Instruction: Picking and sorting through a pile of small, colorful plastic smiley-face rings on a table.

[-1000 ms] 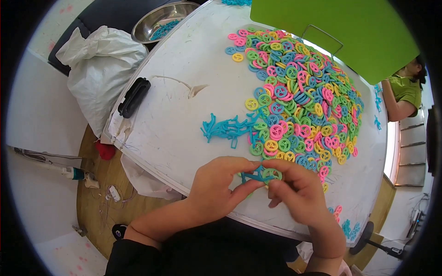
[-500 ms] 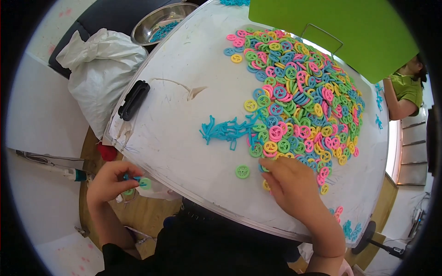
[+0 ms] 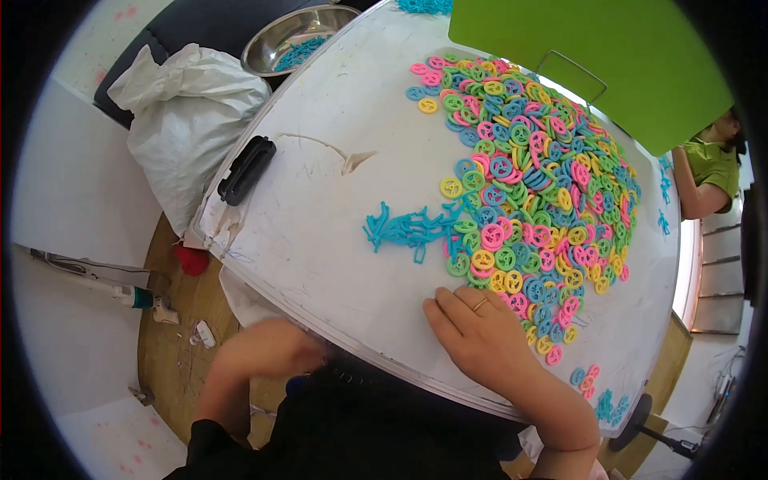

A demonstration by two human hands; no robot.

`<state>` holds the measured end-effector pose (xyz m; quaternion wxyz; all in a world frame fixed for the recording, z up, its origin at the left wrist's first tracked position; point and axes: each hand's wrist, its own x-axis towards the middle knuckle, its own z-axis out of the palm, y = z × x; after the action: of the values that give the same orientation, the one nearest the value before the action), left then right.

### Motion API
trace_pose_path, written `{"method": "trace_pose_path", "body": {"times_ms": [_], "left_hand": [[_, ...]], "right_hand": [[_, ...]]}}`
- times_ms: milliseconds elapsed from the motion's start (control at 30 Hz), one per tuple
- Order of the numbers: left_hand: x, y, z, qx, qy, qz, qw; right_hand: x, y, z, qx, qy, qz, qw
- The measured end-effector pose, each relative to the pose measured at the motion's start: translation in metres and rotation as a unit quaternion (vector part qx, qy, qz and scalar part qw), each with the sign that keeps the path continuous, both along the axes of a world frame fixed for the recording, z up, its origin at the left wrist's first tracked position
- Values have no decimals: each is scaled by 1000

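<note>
Two hands are seen. The left hand (image 3: 280, 350) is held past the near edge of the desk (image 3: 312, 232), blurred and loosely curled; whether anything is gripped in it cannot be told. The right hand (image 3: 484, 332) is held palm down, low over the desk, with fingers bent and one band (image 3: 480, 305) worn on a finger; what may be under its fingertips is hidden.

Just beyond it, one large heap of toy wheels (image 3: 552, 172) is spread, in four colours: pink, green, blue and yellow. The wheels are too many to be counted. At the heap's far left, six are set out along its edge: three pink, two blue, one yellow. Near the right corner, one blue and three pink are grouped.

One tangled cluster of blue plastic pieces (image 3: 416, 228) is placed against the heap's left side; its pieces cannot be counted. More blue pieces are held in one steel bowl (image 3: 260, 53). Beside the desk, one white sack (image 3: 192, 120) is seen.
</note>
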<state>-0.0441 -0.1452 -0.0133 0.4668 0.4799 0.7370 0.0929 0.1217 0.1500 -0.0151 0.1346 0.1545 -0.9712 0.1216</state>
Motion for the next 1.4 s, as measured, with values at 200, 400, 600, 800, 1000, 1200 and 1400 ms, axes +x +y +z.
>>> {"method": "trace_pose_path", "body": {"times_ms": [200, 400, 600, 800, 1000, 1200, 1400], "left_hand": [[21, 102, 52, 347, 146, -2, 926], [-2, 174, 15, 378, 384, 23, 842], [-8, 176, -10, 379, 373, 27, 846], [-8, 178, -10, 364, 388, 77, 843], [-2, 168, 13, 489, 424, 88, 757], [30, 156, 12, 550, 417, 55, 722], [41, 153, -3, 544, 323, 99, 768]], "right_hand": [[4, 0, -1, 3, -13, -7, 1000], [6, 6, 1, -42, -48, -3, 998], [4, 7, 0, -43, -47, 0, 998], [3, 9, -1, -74, -27, 2, 997], [4, 12, 10, -313, -39, -65, 947], [8, 5, 27, -458, -23, -113, 881], [10, 2, 23, -193, 73, -81, 975]]}}
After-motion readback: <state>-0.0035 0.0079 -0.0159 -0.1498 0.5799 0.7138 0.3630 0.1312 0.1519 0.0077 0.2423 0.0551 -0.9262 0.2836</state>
